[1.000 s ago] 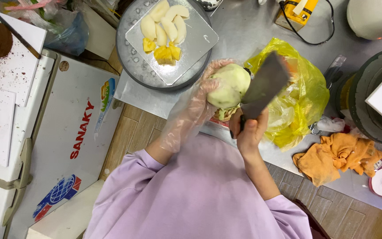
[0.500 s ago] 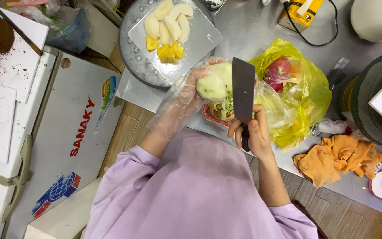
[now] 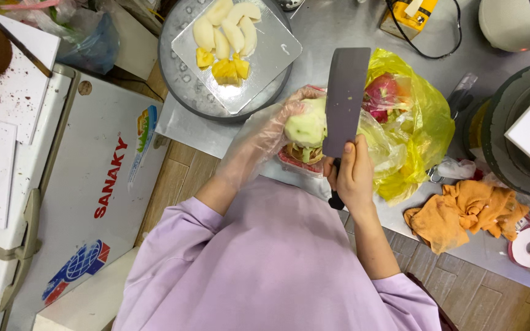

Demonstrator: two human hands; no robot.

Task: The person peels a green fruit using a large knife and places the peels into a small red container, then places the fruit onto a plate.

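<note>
Seen from above, a person's gloved left hand (image 3: 271, 132) grips a pale green, partly peeled fruit (image 3: 306, 127) over the near edge of a steel counter (image 3: 332, 24). The right hand (image 3: 352, 171) clasps a cleaver (image 3: 345, 101), blade flat against the fruit's right side. Peeling looks midway; the next stroke likely needs a shallow, controlled cut above the yellow bag (image 3: 418, 122) of scraps.
</note>
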